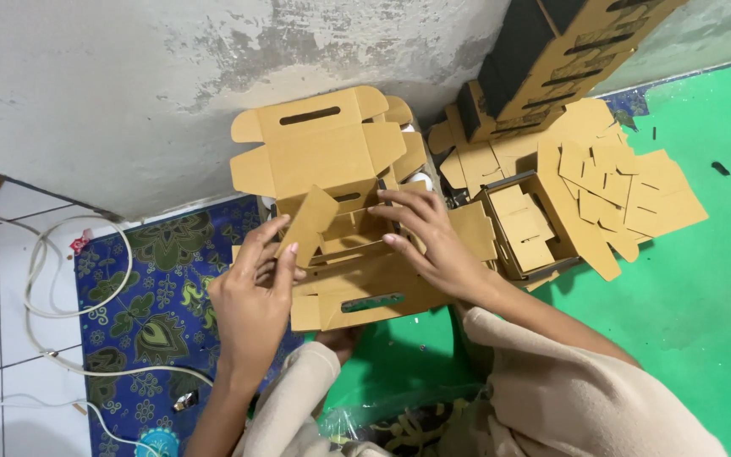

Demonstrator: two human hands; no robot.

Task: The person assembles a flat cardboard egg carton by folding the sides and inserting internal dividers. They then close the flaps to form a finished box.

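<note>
Brown cardboard box (pixel 344 245), die-cut and half folded, sits on the floor right in front of the person, lid panel with a slot standing up on the wall side, front flap with another slot lying flat toward the body. Long axis of box runs left-right, between both hands. Left hand (pixel 255 292) at the box's left end, fingers curled, pinching a loose side flap (pixel 310 222) that tilts up and inward over the box; thumb and fingertips clamped on it. Right hand (pixel 429 237) at the box's right end, fingers spread and mostly flat, pressing on the inner wall and right side panel, not closed around anything. Both hands touch the box, about equally near. Right of the box: open tray (pixel 524 228) of flat cardboard pieces, pile of flat blanks (pixel 628 190), green mat (pixel 704 288). Left of box: patterned blue cloth (pixel 150 305), white cable (pixel 40 279).
</note>
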